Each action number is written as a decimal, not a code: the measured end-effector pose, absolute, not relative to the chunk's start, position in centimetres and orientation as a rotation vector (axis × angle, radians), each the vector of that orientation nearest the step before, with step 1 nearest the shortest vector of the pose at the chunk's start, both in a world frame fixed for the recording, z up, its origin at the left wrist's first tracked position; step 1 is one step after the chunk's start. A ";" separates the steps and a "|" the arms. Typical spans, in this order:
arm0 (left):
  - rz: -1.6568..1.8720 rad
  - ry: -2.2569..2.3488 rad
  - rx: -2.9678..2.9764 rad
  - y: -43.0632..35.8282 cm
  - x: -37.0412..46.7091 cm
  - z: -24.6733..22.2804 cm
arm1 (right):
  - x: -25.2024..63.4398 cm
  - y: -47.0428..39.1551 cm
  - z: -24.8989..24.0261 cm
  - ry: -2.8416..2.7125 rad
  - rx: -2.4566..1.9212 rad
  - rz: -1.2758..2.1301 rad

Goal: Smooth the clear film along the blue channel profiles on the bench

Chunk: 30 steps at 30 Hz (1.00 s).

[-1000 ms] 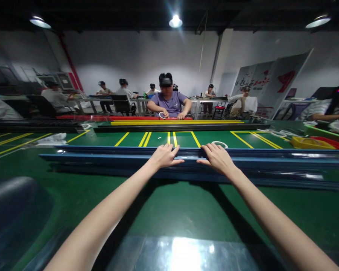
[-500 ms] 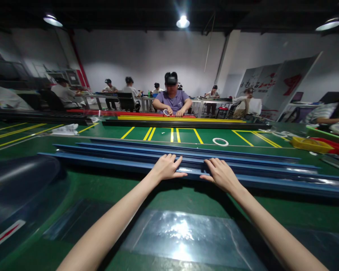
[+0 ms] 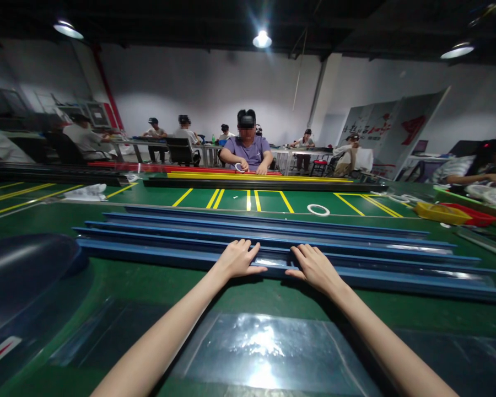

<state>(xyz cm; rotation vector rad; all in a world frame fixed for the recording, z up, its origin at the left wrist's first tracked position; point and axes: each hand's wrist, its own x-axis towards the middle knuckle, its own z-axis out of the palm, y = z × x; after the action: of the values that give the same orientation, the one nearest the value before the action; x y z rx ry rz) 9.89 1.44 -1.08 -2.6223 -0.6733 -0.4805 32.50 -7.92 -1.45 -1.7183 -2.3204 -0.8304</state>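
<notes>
Though likely light, stiff and slick, best held by both long edges: nearest blue rail (image 3: pixel 275 260), lying on green table (image 3: pixel 149 289), pinched near mid-length between thumb and fingers of left hand (image 3: pixel 236 260) and right hand (image 3: pixel 316 268).

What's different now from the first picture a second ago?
The left hand and right hand brought the front blue rail closer to the person and lower. The other blue rails now show behind it, and the whole white ring has come into view. Neither hand let go. The person in purple across the table stayed seated.
</notes>
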 end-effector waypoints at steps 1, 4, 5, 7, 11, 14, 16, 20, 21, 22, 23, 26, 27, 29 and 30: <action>-0.477 -0.674 -2.630 1.5 9.8 -1.2 | 32.4 -7.9 -1.6 -2.320 -1.725 -0.826; -0.472 -0.685 -2.648 1.5 9.5 -1.4 | 32.1 -7.9 -1.9 -2.309 -1.743 -0.813; -0.475 -0.688 -2.652 1.5 9.4 -1.4 | 32.0 -8.0 -2.0 -2.306 -1.748 -0.807; -0.480 -0.684 -2.655 1.6 9.2 -1.5 | 31.8 -8.1 -2.0 -2.303 -1.759 -0.789; -0.475 -0.671 -2.660 1.7 8.4 -1.5 | 30.9 -8.4 -1.7 -2.270 -1.801 -0.721; -0.463 -0.656 -2.657 1.8 7.6 -1.5 | 30.2 -8.7 -1.4 -2.254 -1.804 -0.658; -0.453 -0.641 -2.650 2.0 6.8 -1.4 | 30.0 -9.0 -1.0 -2.250 -1.792 -0.635; -0.409 -0.637 -2.625 2.7 4.9 -1.3 | 31.1 -9.7 -0.4 -2.112 -1.861 -0.652; -0.394 -0.636 -2.618 2.9 4.3 -1.3 | 31.8 -10.0 -0.3 -2.065 -1.898 -0.657; -0.383 -0.639 -2.609 3.1 3.7 -1.3 | 32.5 -10.2 -0.2 -2.030 -1.934 -0.660; -0.370 -0.637 -2.607 3.3 3.2 -1.2 | 33.4 -10.6 -0.2 -2.017 -1.964 -0.659; -0.342 -0.647 -2.617 4.1 1.4 -1.1 | 36.2 -11.7 -0.4 -1.989 -2.041 -0.646; -0.335 -0.653 -2.624 4.3 0.9 -1.0 | 37.1 -12.1 -0.6 -1.977 -2.052 -0.638; -0.341 -0.674 -2.638 4.6 0.0 -0.8 | 38.4 -12.7 -1.0 -1.964 -2.052 -0.600; -0.353 -0.689 -2.643 4.6 -0.4 -0.8 | 38.9 -12.9 -1.1 -1.964 -2.048 -0.587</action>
<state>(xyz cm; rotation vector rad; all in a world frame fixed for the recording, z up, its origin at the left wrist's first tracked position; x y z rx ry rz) -0.39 4.61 -0.78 -2.6427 -0.6890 -0.3529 38.92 -12.91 -1.14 -2.0479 -1.9643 -0.5868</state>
